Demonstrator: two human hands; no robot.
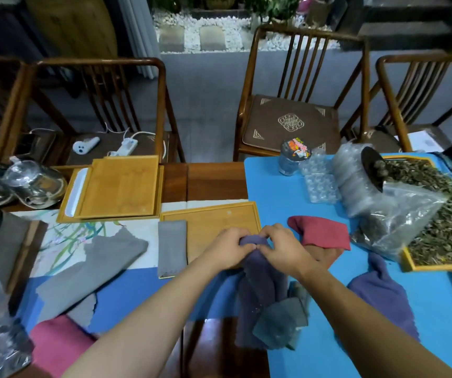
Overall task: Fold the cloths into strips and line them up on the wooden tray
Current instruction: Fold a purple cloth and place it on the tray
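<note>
My left hand [229,248] and my right hand [279,248] both pinch the top edge of a purple cloth [257,290], which hangs down toward the table's front edge. It is held over the near edge of the wooden tray [219,216]. A grey cloth folded into a strip [172,246] lies along the tray's left side. Loose cloths lie around: a grey one [94,266] to the left, a red one [320,231] and another purple one [383,293] to the right, a pink one [58,345] at the near left, a small grey-green one [282,323] below my hands.
A second wooden tray set [115,186] stands behind at the left, next to glass teaware [25,181]. At the right are a bag of dried herbs [399,222], a herb-filled tray [443,214], plastic blister packs [320,181] and a can [293,156]. Chairs stand beyond the table.
</note>
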